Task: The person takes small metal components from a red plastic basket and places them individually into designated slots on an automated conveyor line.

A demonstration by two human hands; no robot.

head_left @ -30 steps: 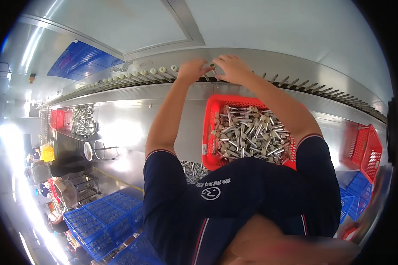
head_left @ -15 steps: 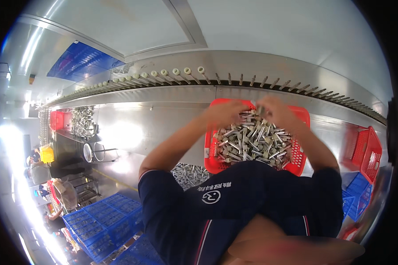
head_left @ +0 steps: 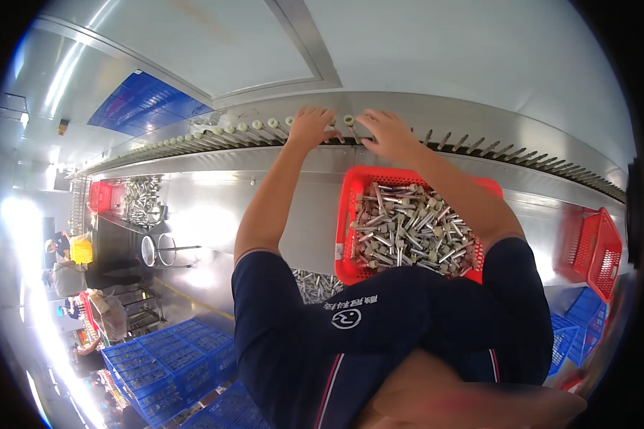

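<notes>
My left hand reaches the row of upright pegs along the back of the bench. Its fingers are stretched out and the thumb stands apart, close beside a capped peg. Just right of it, a metal part with a pale round head sits on a peg. My right hand is at this part's right side, thumb and fingers apart, covering some pegs behind it. Below the hands, a red plastic basket holds a heap of metal parts, rod-shaped with blocky heads.
Capped pegs run leftward, bare pegs rightward. More metal parts lie by my left elbow. A red basket and blue crates are at right. Stacked blue crates stand lower left; people work at far left.
Both hands have moved from over the basket up to the pegs. A round-headed part now sits on a peg that was bare. The view has shifted slightly.
</notes>
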